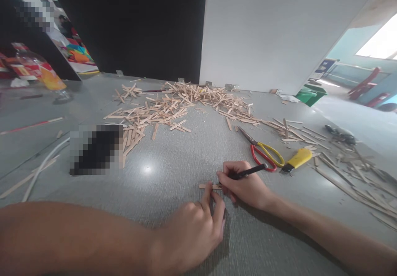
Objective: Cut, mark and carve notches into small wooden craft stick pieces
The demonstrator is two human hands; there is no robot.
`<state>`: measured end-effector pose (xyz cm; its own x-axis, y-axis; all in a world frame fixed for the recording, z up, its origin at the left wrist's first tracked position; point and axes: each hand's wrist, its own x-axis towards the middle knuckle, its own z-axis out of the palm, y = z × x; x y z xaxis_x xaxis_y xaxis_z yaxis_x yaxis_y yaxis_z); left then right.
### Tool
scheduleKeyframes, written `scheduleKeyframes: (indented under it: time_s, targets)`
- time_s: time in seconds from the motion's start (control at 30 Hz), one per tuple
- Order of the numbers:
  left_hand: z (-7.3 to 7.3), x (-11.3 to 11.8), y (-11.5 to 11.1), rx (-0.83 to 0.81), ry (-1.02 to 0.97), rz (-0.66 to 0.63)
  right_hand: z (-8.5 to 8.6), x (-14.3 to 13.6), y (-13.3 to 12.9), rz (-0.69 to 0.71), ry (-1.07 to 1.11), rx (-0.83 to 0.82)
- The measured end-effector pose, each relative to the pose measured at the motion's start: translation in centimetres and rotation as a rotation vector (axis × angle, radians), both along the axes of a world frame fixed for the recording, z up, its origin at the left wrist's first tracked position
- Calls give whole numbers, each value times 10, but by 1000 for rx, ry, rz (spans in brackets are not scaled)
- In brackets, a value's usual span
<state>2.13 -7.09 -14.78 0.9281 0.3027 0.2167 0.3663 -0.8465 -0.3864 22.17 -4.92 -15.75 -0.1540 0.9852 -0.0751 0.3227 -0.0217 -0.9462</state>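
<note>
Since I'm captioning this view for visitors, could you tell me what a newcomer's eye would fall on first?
Probably the sprawling heap of wooden sticks before the black and white panels. Next, the scissors with red and yellow handles, right of centre, and the right hand holding a black pen.

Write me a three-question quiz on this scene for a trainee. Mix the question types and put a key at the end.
1. Multiple choice: What is the left hand doing with the small wooden stick?
a) Holding it high in the air
b) Touching it with the fingers, low over the table
c) Reaching for the bottle, away from the stick

2. True or false: The right hand holds the black pen.

3. Fill in the missing word: The scissors have one yellow handle and one ____ handle.

Key: 1 b; 2 true; 3 red
</note>
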Motion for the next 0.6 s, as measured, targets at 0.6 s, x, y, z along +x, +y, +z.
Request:
scheduleKeyframes:
  time_s: [0.6]
  targets:
    - [-7, -2, -1, 4, -33, -4, -2, 0, 1, 22, 39, -12]
